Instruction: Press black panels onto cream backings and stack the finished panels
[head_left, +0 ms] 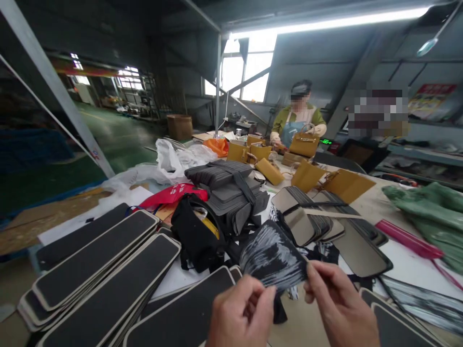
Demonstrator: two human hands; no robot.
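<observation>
Between my two hands, just above the table, is a thin black piece smeared with whitish streaks. My left hand pinches its lower left edge between thumb and fingers. At the piece's right corner, the thumb and fingertips of my right hand are closed on it. Dark panels with pale edges lie under and beside my left hand. More panels of the same sort lie to the right of my right hand.
Long dark panels are stacked at left. A black bag, bundled dark grey pieces and taupe pieces lie ahead. Behind them stand mustard handbags and a co-worker. A magenta strip and green cloth are at right.
</observation>
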